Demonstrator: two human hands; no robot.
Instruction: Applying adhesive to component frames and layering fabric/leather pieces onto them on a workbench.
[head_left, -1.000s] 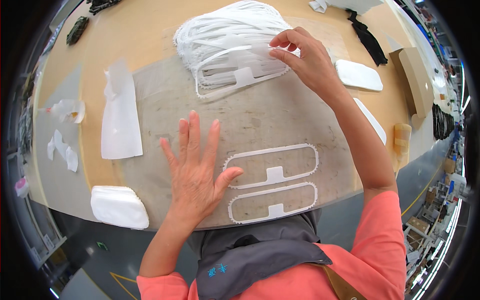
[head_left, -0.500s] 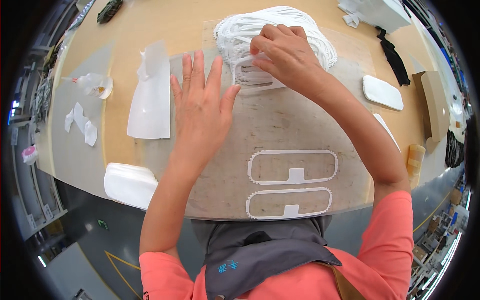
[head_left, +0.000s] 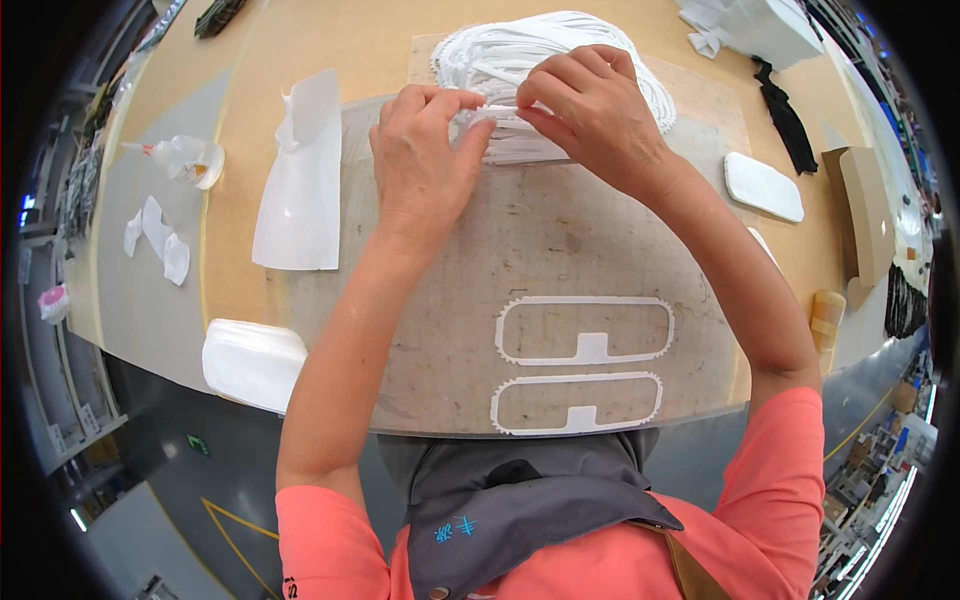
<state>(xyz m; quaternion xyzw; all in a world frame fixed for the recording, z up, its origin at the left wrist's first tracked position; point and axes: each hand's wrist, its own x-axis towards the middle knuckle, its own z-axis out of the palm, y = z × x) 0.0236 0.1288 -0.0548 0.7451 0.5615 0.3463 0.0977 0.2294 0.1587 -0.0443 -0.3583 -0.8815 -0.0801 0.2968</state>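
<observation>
White sheet (head_left: pixel 296 200), ten o'clock. Left hand (head_left: pixel 425 150), eleven, pinching white frame (head_left: pixel 506 112) at twelve, against matching pile (head_left: pixel 560 35). Two toothed frames (head_left: pixel 591 347) flat near four. Right hand (head_left: pixel 595 112), one o'clock, pinching same white frame.

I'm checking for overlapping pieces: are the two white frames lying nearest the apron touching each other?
Apart. The head view shows a thin gap between the upper frame and the lower frame along their facing edges.
</observation>
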